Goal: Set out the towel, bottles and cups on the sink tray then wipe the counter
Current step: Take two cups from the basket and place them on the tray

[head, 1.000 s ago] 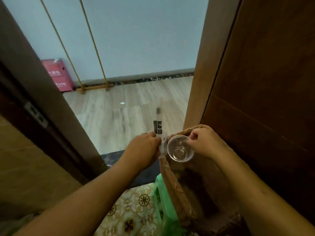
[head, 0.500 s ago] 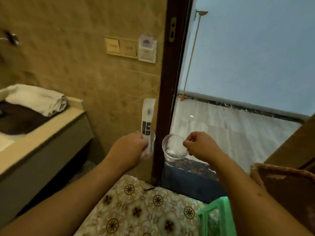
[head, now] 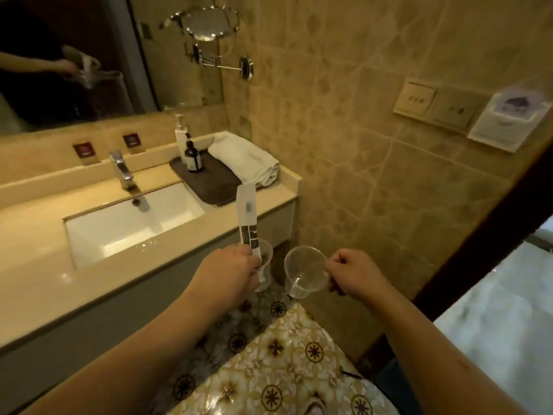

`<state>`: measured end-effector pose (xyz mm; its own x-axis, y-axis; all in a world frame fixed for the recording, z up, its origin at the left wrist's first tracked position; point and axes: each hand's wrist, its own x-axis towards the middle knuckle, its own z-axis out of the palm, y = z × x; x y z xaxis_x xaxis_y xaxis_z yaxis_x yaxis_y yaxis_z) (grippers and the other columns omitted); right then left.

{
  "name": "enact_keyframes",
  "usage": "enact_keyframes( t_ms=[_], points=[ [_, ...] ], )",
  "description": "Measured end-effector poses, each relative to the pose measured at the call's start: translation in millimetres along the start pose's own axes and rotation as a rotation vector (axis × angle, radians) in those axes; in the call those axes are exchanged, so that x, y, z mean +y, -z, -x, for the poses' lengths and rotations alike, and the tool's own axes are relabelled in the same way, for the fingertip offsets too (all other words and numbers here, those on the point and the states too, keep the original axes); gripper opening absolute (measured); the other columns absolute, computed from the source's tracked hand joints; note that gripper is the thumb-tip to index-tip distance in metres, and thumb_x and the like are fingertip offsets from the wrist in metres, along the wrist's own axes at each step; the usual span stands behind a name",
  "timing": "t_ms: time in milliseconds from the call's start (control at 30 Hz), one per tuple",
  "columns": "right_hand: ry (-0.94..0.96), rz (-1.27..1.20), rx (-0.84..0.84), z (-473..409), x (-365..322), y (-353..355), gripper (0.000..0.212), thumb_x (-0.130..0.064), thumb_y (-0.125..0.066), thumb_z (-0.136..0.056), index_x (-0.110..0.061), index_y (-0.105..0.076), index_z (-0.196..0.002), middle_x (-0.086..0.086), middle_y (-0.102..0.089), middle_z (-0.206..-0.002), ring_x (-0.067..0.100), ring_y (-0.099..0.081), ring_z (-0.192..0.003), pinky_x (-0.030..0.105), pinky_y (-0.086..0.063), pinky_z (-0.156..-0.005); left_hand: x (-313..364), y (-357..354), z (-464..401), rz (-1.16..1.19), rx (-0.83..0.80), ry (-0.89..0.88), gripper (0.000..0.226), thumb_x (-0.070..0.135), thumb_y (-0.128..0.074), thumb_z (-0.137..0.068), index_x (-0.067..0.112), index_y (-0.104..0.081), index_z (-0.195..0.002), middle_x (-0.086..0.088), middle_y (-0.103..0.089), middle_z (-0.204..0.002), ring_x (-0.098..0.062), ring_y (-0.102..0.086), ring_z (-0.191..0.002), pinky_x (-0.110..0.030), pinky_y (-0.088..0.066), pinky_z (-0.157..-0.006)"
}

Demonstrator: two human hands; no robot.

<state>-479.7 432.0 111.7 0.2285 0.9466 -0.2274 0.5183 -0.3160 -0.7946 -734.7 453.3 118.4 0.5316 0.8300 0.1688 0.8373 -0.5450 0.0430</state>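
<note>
My left hand (head: 227,272) grips a clear plastic cup (head: 265,265) together with a long white packet (head: 247,217) that sticks up out of it. A second clear cup (head: 302,272), tilted with its mouth toward me, is pinched at the rim by my right hand (head: 351,275). Both hands hover in front of the counter's right end. On the counter a dark tray (head: 218,187) carries a white rolled towel (head: 245,158), a dark bottle (head: 193,158) and a white pump bottle (head: 181,137).
The beige counter (head: 36,277) holds a white sink (head: 128,223) with a chrome tap (head: 122,170). A mirror (head: 74,55) and a round shaving mirror (head: 211,25) hang above. Wall switches (head: 434,104) sit right; a patterned floor (head: 278,363) and dark door frame (head: 490,226) lie below and right.
The view has swung left from the doorway and basket to the bathroom counter. Both hands keep their cups and have come closer to the counter's right end.
</note>
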Motion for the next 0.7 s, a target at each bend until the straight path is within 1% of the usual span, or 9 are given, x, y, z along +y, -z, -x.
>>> enact_keyframes(
  t_ms=[33,167,267,367,433,500,567,600,700],
  points=[
    [0.011,0.0,-0.024,-16,-5,-8,0.021,-0.023,-0.064,-0.093,-0.007,-0.068,-0.08,0.006,-0.072,-0.061,0.021,-0.071,-0.059,0.032,-0.055,-0.056,-9,-4,-5,0.0,-0.005,0.029,0.025,0.036,-0.052,-0.093,0.025,-0.072,-0.103,0.005,-0.064,-0.099,-0.016,-0.061,-0.089,-0.035,-0.055,-0.074],
    [0.042,-0.025,-0.105,-89,-23,-33,0.021,-0.019,-0.064,-0.094,-0.003,-0.066,-0.081,0.005,-0.07,-0.056,0.01,-0.065,-0.048,0.027,-0.051,-0.05,-48,-21,-45,-0.008,0.001,0.153,0.023,0.038,-0.055,-0.092,0.028,-0.073,-0.103,0.007,-0.064,-0.098,-0.014,-0.06,-0.083,-0.032,-0.055,-0.07],
    [0.05,-0.051,-0.181,-147,-37,-44,0.019,-0.018,-0.064,-0.094,-0.006,-0.064,-0.08,0.008,-0.07,-0.057,0.01,-0.061,-0.045,0.027,-0.047,-0.048,-78,-32,-85,-0.01,-0.006,0.25,0.022,0.038,-0.057,-0.091,0.03,-0.072,-0.105,0.008,-0.064,-0.098,-0.012,-0.057,-0.082,-0.028,-0.05,-0.066],
    [0.054,-0.034,-0.223,-202,-55,-53,0.019,-0.019,-0.064,-0.093,-0.003,-0.066,-0.082,0.011,-0.071,-0.061,0.011,-0.06,-0.047,0.029,-0.047,-0.052,-105,-35,-121,-0.009,0.013,0.363,0.02,0.037,-0.062,-0.09,0.03,-0.073,-0.105,0.009,-0.066,-0.099,-0.008,-0.054,-0.08,-0.021,-0.04,-0.062],
    [0.06,-0.004,-0.247,-237,-70,-59,0.019,-0.019,-0.065,-0.092,0.0,-0.067,-0.087,0.011,-0.073,-0.063,0.012,-0.065,-0.05,0.029,-0.048,-0.054,-121,-37,-143,-0.013,0.019,0.41,0.019,0.034,-0.066,-0.088,0.029,-0.074,-0.105,0.006,-0.068,-0.101,-0.01,-0.058,-0.082,-0.02,-0.038,-0.063],
    [0.067,0.017,-0.272,-268,-86,-66,0.017,-0.018,-0.066,-0.093,-0.001,-0.067,-0.088,0.009,-0.073,-0.064,0.013,-0.069,-0.054,0.033,-0.055,-0.058,-137,-37,-164,-0.016,0.027,0.446,0.02,0.031,-0.067,-0.089,0.027,-0.075,-0.106,0.004,-0.069,-0.102,-0.012,-0.061,-0.083,-0.021,-0.04,-0.064],
    [0.057,0.003,-0.295,-292,-97,-75,0.015,-0.016,-0.065,-0.093,-0.001,-0.067,-0.089,0.012,-0.074,-0.068,0.017,-0.072,-0.056,0.039,-0.062,-0.065,-154,-38,-181,-0.021,0.042,0.477,0.02,0.03,-0.067,-0.09,0.026,-0.075,-0.108,0.003,-0.07,-0.104,-0.014,-0.064,-0.085,-0.022,-0.046,-0.067],
    [0.04,-0.005,-0.306,-301,-101,-79,0.015,-0.016,-0.064,-0.093,-0.002,-0.067,-0.089,0.012,-0.074,-0.069,0.018,-0.073,-0.056,0.039,-0.062,-0.064,-162,-38,-189,-0.024,0.046,0.489,0.021,0.03,-0.067,-0.091,0.025,-0.075,-0.109,0.003,-0.07,-0.106,-0.014,-0.065,-0.086,-0.024,-0.05,-0.069],
    [-0.005,0.0,-0.352,-329,-114,-94,0.015,-0.018,-0.063,-0.093,-0.004,-0.066,-0.09,0.01,-0.073,-0.065,0.017,-0.071,-0.052,0.029,-0.056,-0.051,-194,-41,-215,-0.049,0.051,0.511,0.022,0.026,-0.067,-0.091,0.023,-0.075,-0.112,0.001,-0.07,-0.109,-0.016,-0.066,-0.089,-0.028,-0.056,-0.075]
  ],
)
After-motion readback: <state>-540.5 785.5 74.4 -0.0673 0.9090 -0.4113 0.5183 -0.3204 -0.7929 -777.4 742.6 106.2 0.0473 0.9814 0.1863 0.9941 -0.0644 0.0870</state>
